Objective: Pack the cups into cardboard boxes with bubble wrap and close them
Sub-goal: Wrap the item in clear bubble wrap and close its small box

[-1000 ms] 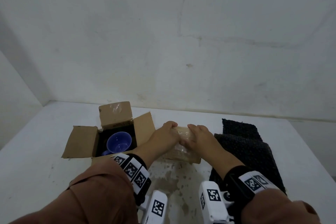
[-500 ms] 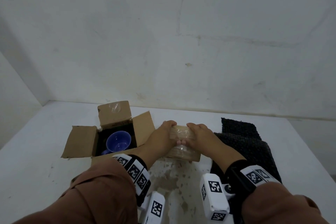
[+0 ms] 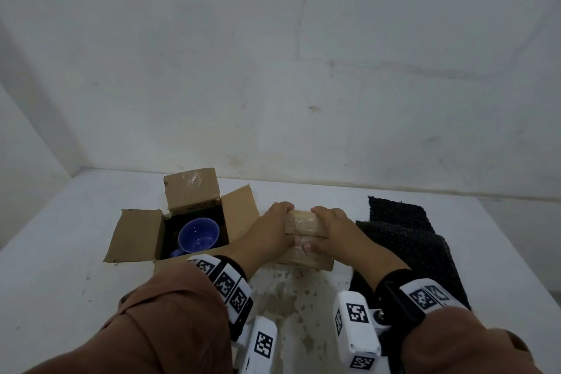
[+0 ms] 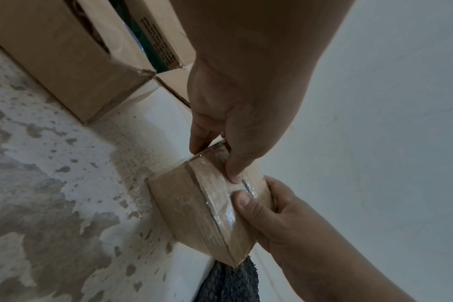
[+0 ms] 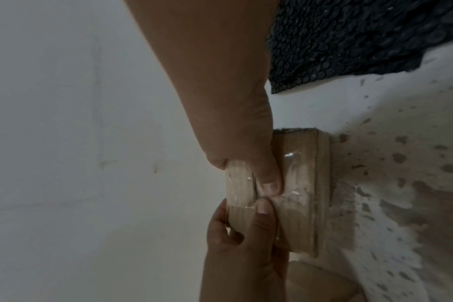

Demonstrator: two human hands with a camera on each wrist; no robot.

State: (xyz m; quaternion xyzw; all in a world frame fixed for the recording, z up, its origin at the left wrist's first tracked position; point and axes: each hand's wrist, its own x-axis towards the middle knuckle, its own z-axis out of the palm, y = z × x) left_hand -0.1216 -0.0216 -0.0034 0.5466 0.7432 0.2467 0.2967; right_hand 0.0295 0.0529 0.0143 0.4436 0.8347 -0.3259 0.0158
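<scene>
A small closed cardboard box (image 3: 304, 221), sealed with clear tape, stands on the white table between my hands. My left hand (image 3: 274, 229) grips its left side and my right hand (image 3: 332, 226) its right side. Fingers curl over the top and both thumbs press on the taped near face. The left wrist view shows the box (image 4: 194, 208) with my left thumb (image 4: 234, 163) and right thumb (image 4: 243, 201) almost touching on the tape. To the left an open cardboard box (image 3: 133, 234) holds a blue cup (image 3: 198, 235) on dark lining.
Black bubble wrap (image 3: 406, 246) lies folded on the table right of the closed box. The open box's right flap (image 3: 239, 206) leans close to my left hand. The white table (image 3: 60, 267) has worn patches (image 3: 282, 297) near me and ends at a white wall behind.
Both hands stay on the closed box. The thumbs have slid a little down its taped near face; nothing else has moved.
</scene>
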